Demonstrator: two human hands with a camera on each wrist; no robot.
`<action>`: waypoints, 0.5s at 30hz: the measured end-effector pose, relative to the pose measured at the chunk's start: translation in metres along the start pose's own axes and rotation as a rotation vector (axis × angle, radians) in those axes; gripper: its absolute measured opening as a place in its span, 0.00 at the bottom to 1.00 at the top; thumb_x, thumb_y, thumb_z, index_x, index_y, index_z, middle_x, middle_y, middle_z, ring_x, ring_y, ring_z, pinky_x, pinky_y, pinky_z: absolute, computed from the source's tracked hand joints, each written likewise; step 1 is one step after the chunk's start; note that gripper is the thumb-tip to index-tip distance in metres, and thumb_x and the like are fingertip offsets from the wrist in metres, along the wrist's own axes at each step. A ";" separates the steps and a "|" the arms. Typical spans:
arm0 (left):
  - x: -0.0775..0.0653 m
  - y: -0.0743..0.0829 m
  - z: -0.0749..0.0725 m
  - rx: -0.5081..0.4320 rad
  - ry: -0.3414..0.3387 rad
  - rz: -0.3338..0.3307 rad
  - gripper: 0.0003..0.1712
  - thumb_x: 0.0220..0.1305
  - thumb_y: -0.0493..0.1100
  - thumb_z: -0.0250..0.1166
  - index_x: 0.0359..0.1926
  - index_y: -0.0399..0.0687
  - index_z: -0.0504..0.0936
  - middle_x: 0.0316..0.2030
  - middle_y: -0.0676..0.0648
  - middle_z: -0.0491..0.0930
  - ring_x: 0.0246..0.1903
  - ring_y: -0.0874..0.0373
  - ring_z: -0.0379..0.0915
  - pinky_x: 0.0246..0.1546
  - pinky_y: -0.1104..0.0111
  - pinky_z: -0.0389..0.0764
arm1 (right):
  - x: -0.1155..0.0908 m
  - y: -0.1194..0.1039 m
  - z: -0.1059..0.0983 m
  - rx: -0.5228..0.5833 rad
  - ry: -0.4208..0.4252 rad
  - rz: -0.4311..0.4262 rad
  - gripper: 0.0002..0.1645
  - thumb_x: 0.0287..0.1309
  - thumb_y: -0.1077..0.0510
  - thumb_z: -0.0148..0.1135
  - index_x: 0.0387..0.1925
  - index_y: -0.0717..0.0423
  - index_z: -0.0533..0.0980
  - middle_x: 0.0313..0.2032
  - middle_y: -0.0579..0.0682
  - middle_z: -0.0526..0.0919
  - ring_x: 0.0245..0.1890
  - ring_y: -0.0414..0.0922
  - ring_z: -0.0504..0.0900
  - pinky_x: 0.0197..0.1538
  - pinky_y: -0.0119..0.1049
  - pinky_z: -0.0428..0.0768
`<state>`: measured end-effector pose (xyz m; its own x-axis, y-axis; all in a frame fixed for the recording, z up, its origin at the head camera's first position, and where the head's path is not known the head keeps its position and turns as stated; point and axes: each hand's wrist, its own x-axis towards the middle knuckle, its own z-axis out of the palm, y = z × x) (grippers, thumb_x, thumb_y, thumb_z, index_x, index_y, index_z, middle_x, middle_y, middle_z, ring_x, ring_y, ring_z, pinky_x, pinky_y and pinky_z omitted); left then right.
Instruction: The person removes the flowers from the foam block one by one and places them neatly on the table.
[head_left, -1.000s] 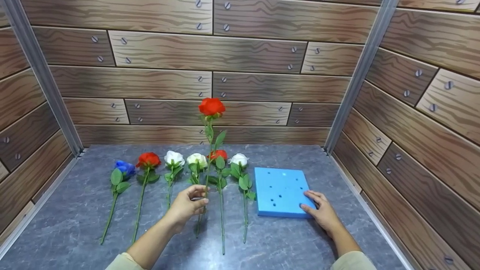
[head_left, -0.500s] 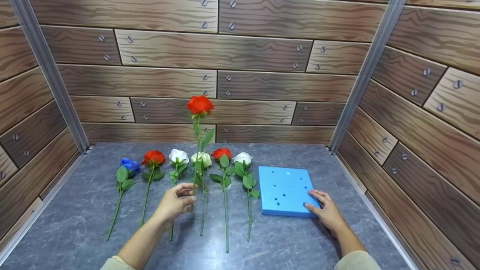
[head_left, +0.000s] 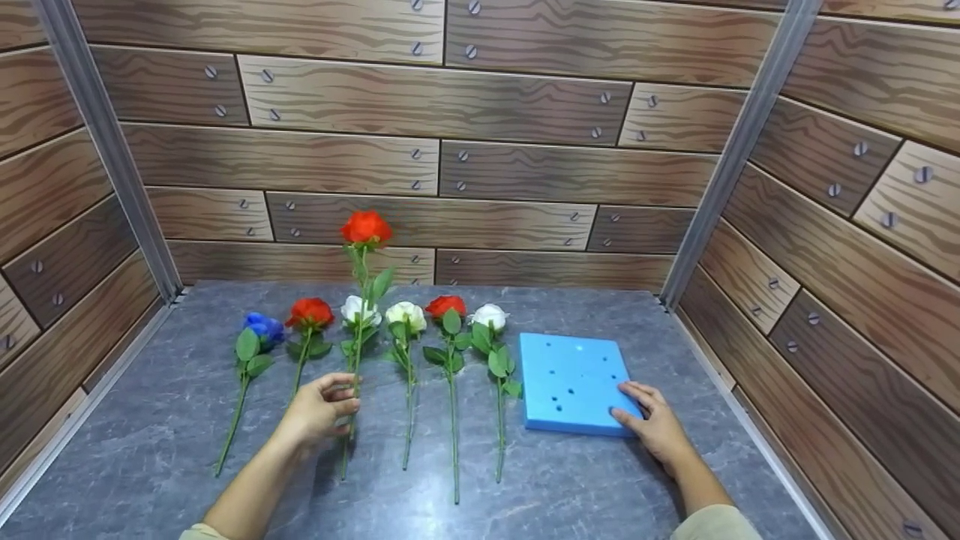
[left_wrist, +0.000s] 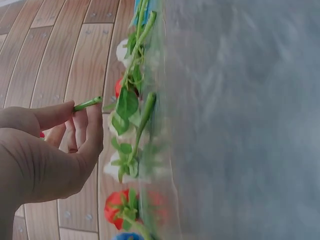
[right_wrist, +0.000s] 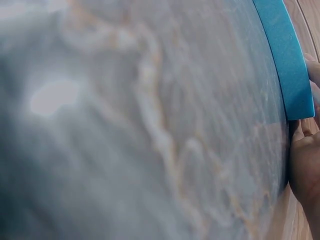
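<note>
My left hand [head_left: 319,409] pinches a long-stemmed red rose [head_left: 367,227] low on its stem and holds it upright, bloom at the top. In the left wrist view the cut end of that green stem [left_wrist: 87,104] pokes out past the thumb and fingertips. From the head view, the held rose overlaps a white rose [head_left: 351,309] lying behind it. At the right, my right hand [head_left: 660,431] rests on the near right edge of a flat blue block [head_left: 577,375] with several small holes, thumb and forefinger on its top. The right wrist view shows the block's side [right_wrist: 287,65].
On the grey marbled table [head_left: 570,487] lie more roses in a row, stems toward me: blue [head_left: 262,328], red [head_left: 310,310], cream [head_left: 406,315], red [head_left: 446,305] and white [head_left: 490,315]. Wood-patterned walls [head_left: 525,172] enclose the back and sides.
The left hand has carried the upright red rose leftward, from over the cream rose to in front of a white one, and its bloom is slightly lower. The right hand stays on the blue block.
</note>
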<state>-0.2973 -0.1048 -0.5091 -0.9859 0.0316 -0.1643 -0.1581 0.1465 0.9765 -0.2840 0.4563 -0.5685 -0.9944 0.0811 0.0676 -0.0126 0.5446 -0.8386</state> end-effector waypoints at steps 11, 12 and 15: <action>-0.005 -0.002 -0.031 0.047 0.028 0.023 0.27 0.72 0.29 0.69 0.70 0.35 0.77 0.54 0.38 0.84 0.43 0.57 0.86 0.34 0.62 0.91 | -0.002 0.000 -0.001 -0.010 -0.018 0.007 0.41 0.74 0.53 0.70 0.79 0.64 0.66 0.81 0.64 0.59 0.86 0.65 0.53 0.86 0.58 0.57; -0.006 -0.002 -0.034 0.050 0.028 0.024 0.27 0.72 0.29 0.69 0.70 0.35 0.77 0.54 0.38 0.84 0.43 0.56 0.86 0.35 0.62 0.91 | -0.002 0.000 -0.002 -0.012 -0.020 0.008 0.41 0.74 0.52 0.70 0.80 0.64 0.66 0.81 0.64 0.59 0.86 0.64 0.53 0.87 0.57 0.57; -0.008 -0.005 -0.041 0.060 0.029 0.023 0.27 0.73 0.30 0.69 0.70 0.36 0.78 0.58 0.34 0.83 0.46 0.54 0.87 0.36 0.62 0.92 | -0.001 -0.001 -0.003 -0.009 -0.028 0.014 0.42 0.74 0.52 0.70 0.80 0.63 0.65 0.82 0.63 0.58 0.87 0.63 0.52 0.87 0.56 0.56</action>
<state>-0.2910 -0.1468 -0.5065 -0.9906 0.0068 -0.1364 -0.1322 0.2053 0.9697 -0.2825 0.4582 -0.5658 -0.9970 0.0655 0.0409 0.0020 0.5514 -0.8342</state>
